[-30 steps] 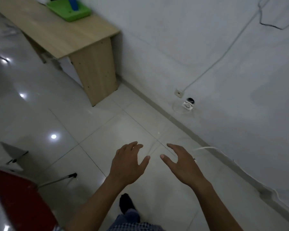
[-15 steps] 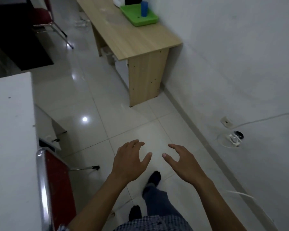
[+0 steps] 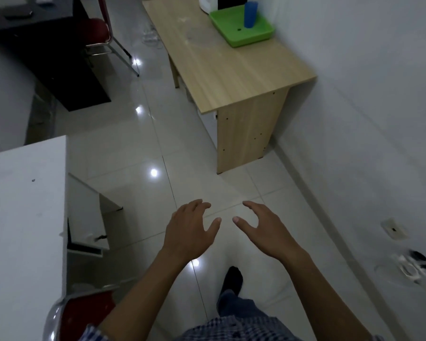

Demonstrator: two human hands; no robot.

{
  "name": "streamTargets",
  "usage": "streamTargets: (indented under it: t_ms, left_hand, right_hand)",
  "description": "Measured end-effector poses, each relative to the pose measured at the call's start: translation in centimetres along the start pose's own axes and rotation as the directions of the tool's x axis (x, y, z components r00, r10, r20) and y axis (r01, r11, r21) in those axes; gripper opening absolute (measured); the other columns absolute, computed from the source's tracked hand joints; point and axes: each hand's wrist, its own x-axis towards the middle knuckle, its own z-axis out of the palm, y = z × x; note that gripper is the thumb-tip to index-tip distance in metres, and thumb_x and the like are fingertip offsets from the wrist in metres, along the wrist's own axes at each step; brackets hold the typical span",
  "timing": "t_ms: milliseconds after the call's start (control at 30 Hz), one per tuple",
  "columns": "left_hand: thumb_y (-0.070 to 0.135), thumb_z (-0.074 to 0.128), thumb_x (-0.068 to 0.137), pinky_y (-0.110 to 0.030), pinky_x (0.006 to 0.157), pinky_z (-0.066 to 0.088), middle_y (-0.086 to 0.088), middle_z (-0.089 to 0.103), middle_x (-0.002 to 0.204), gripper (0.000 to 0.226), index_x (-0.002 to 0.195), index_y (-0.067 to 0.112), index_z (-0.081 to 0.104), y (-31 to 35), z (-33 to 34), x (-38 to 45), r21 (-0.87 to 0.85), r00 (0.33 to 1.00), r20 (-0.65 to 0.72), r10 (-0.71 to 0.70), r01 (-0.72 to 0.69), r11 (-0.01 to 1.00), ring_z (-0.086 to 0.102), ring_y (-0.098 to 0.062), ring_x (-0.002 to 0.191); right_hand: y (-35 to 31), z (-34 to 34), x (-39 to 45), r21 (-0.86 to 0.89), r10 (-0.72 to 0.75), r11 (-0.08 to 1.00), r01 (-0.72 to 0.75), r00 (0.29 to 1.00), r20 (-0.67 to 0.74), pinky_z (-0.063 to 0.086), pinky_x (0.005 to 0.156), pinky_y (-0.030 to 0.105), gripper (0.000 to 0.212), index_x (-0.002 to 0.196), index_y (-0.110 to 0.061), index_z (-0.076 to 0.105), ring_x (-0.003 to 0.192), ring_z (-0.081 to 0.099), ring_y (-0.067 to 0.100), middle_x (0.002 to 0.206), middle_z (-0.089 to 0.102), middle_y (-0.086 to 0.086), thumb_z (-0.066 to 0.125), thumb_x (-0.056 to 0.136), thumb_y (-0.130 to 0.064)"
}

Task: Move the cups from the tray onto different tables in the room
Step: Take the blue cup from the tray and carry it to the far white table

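While both the left hand [image 3: 191,232] and right hand [image 3: 263,232] hang empty with fingers spread above the tiled floor, one tall blue plastic cup [image 3: 250,14] remains upright in the green plastic tray [image 3: 234,35] on the light wooden counter [image 3: 234,77], not yet moved.

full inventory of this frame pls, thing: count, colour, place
cup: 1, blue, upright in the tray
tray: 1, green, far end of wooden table
wooden table: 1, light wood, against right wall
white container: 1, white, behind the tray, cut off by the frame
white table: 1, white, near left
dark table: 1, black, far left
chairs: 2, red; one by the dark table, one bottom left
wall sockets: 2, on the right wall, low down; upper bare, lower blurred
left hand: open, empty, over the floor
right hand: open, empty, over the floor
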Motion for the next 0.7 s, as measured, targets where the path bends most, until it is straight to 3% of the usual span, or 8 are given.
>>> streamTargets:
  t_ms: [200,600,700]
  left_hand:
    - [0.057,0.050,0.095,-0.039,0.115,0.033,0.002,0.044,0.154,0.059,0.144,0.024,0.049,-1.1,-2.4,6.1,-0.018,0.999,-0.009,-0.050,0.050,0.999,0.039,-0.018,0.141]
    - [0.061,0.051,0.093,-0.038,0.113,0.036,0.004,0.046,0.152,0.061,0.143,0.026,0.049,-7.6,-7.9,22.4,-0.089,0.999,-0.045,-0.027,0.022,0.996,0.044,-0.017,0.137]
    - [0.063,0.050,0.093,-0.034,0.106,0.039,0.008,0.048,0.150,0.060,0.143,0.029,0.049,-10.3,-10.6,27.3,-0.103,1.000,-0.021,-0.008,0.006,0.995,0.048,-0.015,0.133]
  right_hand:
    - [-2.4,-2.3,7.5,-0.069,-0.059,0.996,0.060,0.998,0.029,0.029,0.103,0.022,0.061,0.150,-0.032,0.041,0.137,0.042,0.008,0.154,0.043,-0.009,0.055,0.096,-0.057]
    - [-9.7,-2.6,23.8,-0.070,-0.047,0.996,0.047,0.999,-0.003,0.031,0.105,0.023,0.065,0.148,-0.027,0.047,0.134,0.044,0.008,0.150,0.047,-0.008,0.057,0.093,-0.060]
    - [-12.9,-2.4,28.4,-0.072,-0.016,0.997,0.014,0.999,-0.034,0.033,0.107,0.026,0.065,0.148,-0.026,0.048,0.136,0.044,0.009,0.151,0.047,-0.008,0.058,0.093,-0.060]
